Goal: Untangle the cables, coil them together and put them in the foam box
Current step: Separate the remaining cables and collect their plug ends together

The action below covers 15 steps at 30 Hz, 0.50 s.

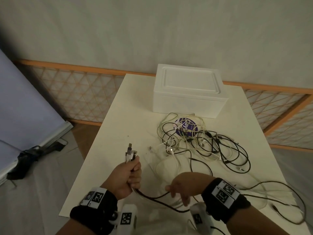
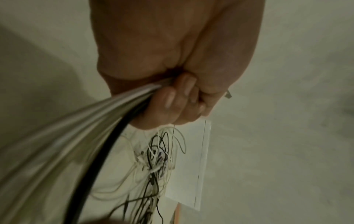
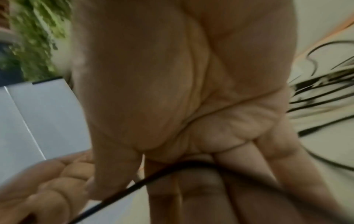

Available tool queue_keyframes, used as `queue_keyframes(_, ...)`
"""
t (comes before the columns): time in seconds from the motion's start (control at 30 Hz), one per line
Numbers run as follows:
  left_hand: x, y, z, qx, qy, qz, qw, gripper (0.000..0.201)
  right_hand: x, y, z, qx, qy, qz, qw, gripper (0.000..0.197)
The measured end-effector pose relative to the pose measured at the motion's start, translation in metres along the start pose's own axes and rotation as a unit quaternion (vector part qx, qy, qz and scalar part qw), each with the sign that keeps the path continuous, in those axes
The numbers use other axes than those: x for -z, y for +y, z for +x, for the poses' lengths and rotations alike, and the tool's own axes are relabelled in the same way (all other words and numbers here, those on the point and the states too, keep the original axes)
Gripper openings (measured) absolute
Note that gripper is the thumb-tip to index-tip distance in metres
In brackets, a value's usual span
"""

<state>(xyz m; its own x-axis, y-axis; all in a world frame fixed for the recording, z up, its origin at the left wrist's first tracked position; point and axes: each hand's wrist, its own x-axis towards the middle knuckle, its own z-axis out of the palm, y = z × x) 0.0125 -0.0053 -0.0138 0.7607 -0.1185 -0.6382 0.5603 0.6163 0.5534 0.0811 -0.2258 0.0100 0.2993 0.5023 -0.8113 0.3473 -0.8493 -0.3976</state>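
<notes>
My left hand (image 1: 132,175) grips a bundle of white and black cable ends, whose plugs (image 1: 129,152) stick up above the fist. In the left wrist view its fingers (image 2: 172,100) curl round the bundle (image 2: 91,121). A black cable (image 1: 152,197) runs from that fist to my right hand (image 1: 177,192), crossing its straight fingers (image 3: 239,197) as the black cable (image 3: 153,177). The rest of the tangle (image 1: 199,141) lies on the white table (image 1: 118,116). Behind it stands the white foam box (image 1: 188,92) with its lid on.
A round purple sticker (image 1: 185,127) lies under the tangle. Loose cable loops (image 1: 279,200) trail to the table's right front corner. An orange-framed lattice fence (image 1: 76,92) runs behind the table. Left on the floor lean blue-grey panels (image 1: 25,107) beside a black bag (image 1: 28,158).
</notes>
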Motion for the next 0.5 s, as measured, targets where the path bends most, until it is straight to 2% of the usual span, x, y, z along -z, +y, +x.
queue_keyframes(0.1, 0.026, -0.004, -0.005, 0.012, 0.031, -0.037, 0.999, 0.037, -0.015, 0.029, -0.014, -0.082, -0.006, -0.037, 0.996, 0.060)
queue_keyframes(0.17, 0.041, -0.009, -0.008, 0.025, 0.060, -0.082, 0.995, 0.039, -0.024, 0.054, -0.021, -0.123, -0.038, -0.004, 0.992, 0.051)
queue_keyframes(0.23, 0.046, -0.015, -0.011, 0.034, 0.084, -0.101, 0.991, 0.042, -0.030, 0.069, -0.026, -0.145, -0.044, -0.003, 0.988, 0.052)
queue_keyframes(0.3, 0.038, -0.020, -0.010, 0.039, 0.081, -0.091, 0.992, 0.044, -0.028, 0.068, -0.032, -0.134, 0.036, -0.137, 0.981, 0.058)
queue_keyframes(0.37, 0.014, -0.021, -0.005, 0.033, 0.058, -0.052, 0.996, 0.046, -0.020, 0.048, -0.038, -0.072, 0.180, -0.228, 0.954, 0.069)
queue_keyframes(0.4, -0.002, -0.020, -0.002, 0.022, 0.042, -0.022, 0.999, 0.046, -0.015, 0.033, -0.038, -0.010, 0.231, -0.217, 0.949, 0.077)
queue_keyframes(0.43, -0.020, -0.019, 0.001, 0.004, 0.026, 0.011, 1.000, 0.046, -0.010, 0.016, -0.037, 0.061, 0.254, -0.179, 0.948, 0.082)
queue_keyframes(0.5, -0.055, -0.013, 0.007, -0.045, 0.004, 0.076, 0.996, 0.047, -0.003, -0.011, -0.026, 0.143, 0.221, -0.072, 0.962, 0.081)
